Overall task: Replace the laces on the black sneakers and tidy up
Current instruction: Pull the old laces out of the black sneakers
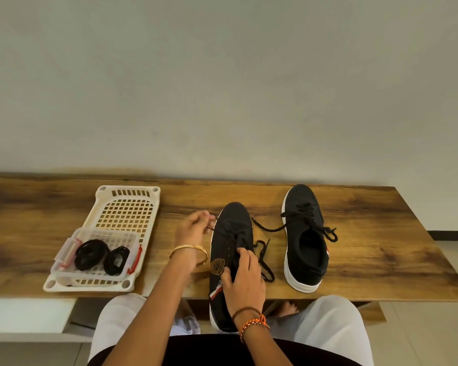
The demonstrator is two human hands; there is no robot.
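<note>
Left grip (193, 228) pinches a blurred lace end; right grip (242, 276) clutches the near sneaker (229, 233), heel hidden.

Matt black cloth sneakers (232, 249) on a wood-grain worktop (368, 233).
Cream perforated plastic tray (143, 192); clear plastic box (61, 270); glossy black coiled laces (90, 253).

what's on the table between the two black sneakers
In the head view, loose black lace from the sneakers trails across bare wooden table between the near sneaker and the far sneaker; nothing else.
</note>
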